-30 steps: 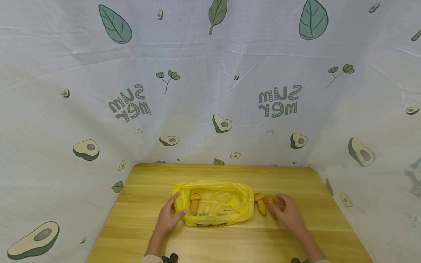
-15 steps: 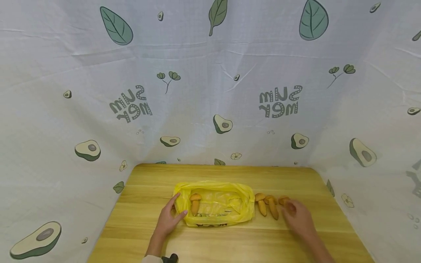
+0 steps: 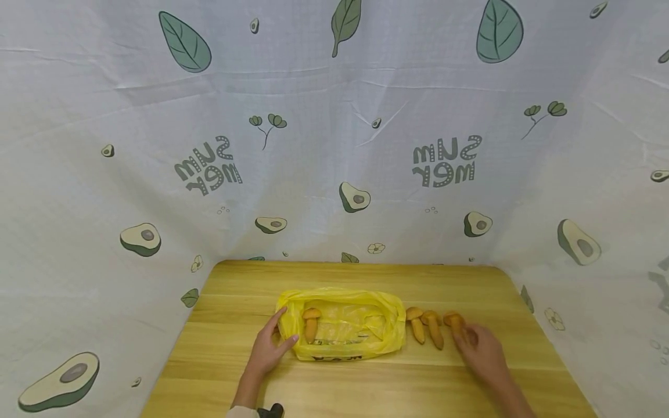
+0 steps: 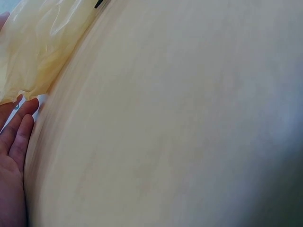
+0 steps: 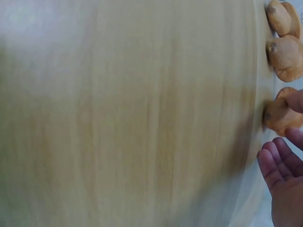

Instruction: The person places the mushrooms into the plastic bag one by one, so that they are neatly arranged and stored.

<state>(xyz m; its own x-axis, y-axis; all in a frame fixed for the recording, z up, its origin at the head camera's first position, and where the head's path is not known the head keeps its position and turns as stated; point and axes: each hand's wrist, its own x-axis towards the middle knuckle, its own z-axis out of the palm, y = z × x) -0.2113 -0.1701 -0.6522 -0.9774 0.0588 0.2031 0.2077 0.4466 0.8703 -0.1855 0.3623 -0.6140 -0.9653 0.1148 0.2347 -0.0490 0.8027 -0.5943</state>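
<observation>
A yellow plastic bag [image 3: 360,351] lies with its mouth facing up on the wooden table. One orange-brown mushroom [image 3: 310,328] rests inside at its left end. My left hand [image 3: 265,349] holds that end, thumb at the front rim and fingers along the side. To the right of the bag, a mushroom [image 3: 417,328] and a second one [image 3: 434,332] lie side by side, caps away from me. My right hand [image 3: 485,353] pinches the stem of a third mushroom [image 3: 453,320] between thumb and index finger, and the other fingers extend past it in the right wrist view [image 5: 279,163].
The wooden table [image 3: 355,383] ends at a back edge against a white cloth [image 3: 292,174] printed with leaves and avocados. The cloth also rises along the left and right sides. A dark strap end [image 3: 270,411] shows at my left wrist.
My right hand has moved right, off the second mushroom, and its fingers are now at the third, whose cap has come into view. The left hand stays on the bag.
</observation>
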